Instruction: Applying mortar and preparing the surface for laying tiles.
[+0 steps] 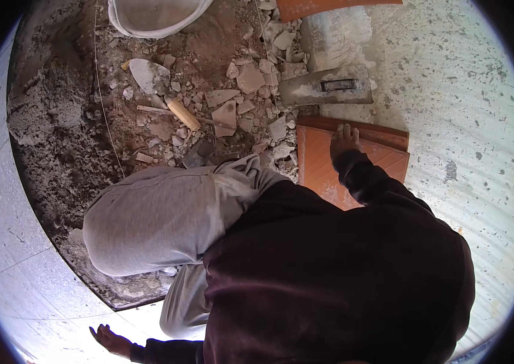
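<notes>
My right hand [345,142] rests on the stacked reddish-orange floor tiles [384,159], with its fingers stretched forward over the far part of the top tile. Beyond the tiles lies a flat steel plastering trowel [299,91] with its handle up. My left hand [111,340] is held out low at the left, away from the tools; its fingers are apart and nothing shows in it. A pointing trowel with a wooden handle [183,114] lies on the rubble ahead of my knee, near a grey-white blade-shaped piece [147,75].
Broken mortar chunks [249,79] and dirt cover the dug floor strip. A thin string line [106,115] crosses it. A whitish bucket [156,18] stands at the far edge, another orange tile [330,7] at far right. Pale tiles [14,230] border the left; speckled pale flooring [457,103] the right.
</notes>
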A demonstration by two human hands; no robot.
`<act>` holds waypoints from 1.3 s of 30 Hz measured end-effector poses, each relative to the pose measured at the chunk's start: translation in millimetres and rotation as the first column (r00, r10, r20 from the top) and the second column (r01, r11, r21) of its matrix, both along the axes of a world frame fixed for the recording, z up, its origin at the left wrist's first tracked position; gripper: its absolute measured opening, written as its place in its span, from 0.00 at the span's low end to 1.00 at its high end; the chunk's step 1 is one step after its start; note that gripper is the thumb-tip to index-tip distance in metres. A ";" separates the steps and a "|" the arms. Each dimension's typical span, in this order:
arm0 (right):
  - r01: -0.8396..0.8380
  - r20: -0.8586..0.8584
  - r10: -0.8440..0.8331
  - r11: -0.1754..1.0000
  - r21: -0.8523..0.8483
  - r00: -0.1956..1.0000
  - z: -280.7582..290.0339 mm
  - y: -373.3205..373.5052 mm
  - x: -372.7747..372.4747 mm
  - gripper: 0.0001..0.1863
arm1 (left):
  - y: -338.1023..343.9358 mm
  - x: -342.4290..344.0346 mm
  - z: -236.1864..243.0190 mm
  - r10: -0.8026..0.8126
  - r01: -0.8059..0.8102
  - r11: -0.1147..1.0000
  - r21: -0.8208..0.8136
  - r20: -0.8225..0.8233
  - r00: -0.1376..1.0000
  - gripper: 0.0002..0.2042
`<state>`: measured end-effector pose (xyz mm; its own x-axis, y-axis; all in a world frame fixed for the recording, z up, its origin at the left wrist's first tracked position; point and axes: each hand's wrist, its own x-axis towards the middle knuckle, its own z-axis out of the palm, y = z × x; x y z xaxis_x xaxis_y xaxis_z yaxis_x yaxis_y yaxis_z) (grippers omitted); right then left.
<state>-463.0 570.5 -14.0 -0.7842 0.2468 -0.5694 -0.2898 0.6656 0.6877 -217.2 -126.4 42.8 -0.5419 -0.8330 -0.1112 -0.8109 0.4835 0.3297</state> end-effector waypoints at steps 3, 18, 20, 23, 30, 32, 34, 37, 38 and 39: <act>-0.016 -0.078 0.010 0.997 -0.079 0.997 15.1 3.7 7.1 0.21 | -13.2 -42.8 -18.4 -0.189 0.186 0.982 -0.032 -0.093 0.978 0.17; 0.289 -0.708 -0.429 0.903 -0.319 0.561 124.4 42.4 81.7 0.40 | 132.6 -130.0 -179.4 -0.250 0.326 0.945 0.038 -0.558 0.791 0.26; 0.292 -0.753 -0.325 0.939 -0.184 0.572 116.6 35.2 86.7 0.39 | 134.7 -134.1 -173.3 -0.010 0.262 0.927 0.268 -0.681 0.733 0.27; 0.425 -0.774 -0.345 0.899 -0.108 0.531 118.2 20.9 77.9 0.34 | 133.5 -128.0 -171.8 -0.053 0.314 0.913 0.260 -0.687 0.724 0.31; 0.337 -0.570 -0.446 0.895 -0.292 0.690 148.0 23.8 84.5 0.31 | 120.2 -114.4 -162.6 -0.146 0.318 0.936 0.153 -0.651 0.745 0.31; 0.276 -0.509 -0.399 0.913 -0.302 0.763 148.2 35.9 88.9 0.31 | 117.7 -106.0 -165.9 -0.194 0.325 0.939 0.116 -0.601 0.775 0.31; 0.212 -0.447 -0.344 0.923 -0.320 0.826 145.5 44.8 89.5 0.31 | 108.9 -100.8 -165.0 -0.121 0.257 0.955 0.147 -0.598 0.792 0.31; 0.138 -0.366 -0.266 0.930 -0.340 0.892 138.5 50.5 86.1 0.31 | 106.2 -100.4 -163.8 0.019 0.229 0.936 0.267 -0.689 0.725 0.31; 0.106 -0.346 -0.234 0.930 -0.352 0.908 135.4 49.9 81.1 0.31 | 106.0 -100.7 -165.0 0.078 0.206 0.916 0.345 -0.656 0.750 0.31; 0.074 -0.327 -0.201 0.929 -0.363 0.923 132.2 48.2 76.4 0.30 | 104.4 -97.8 -166.1 0.087 0.211 0.917 0.339 -0.684 0.724 0.31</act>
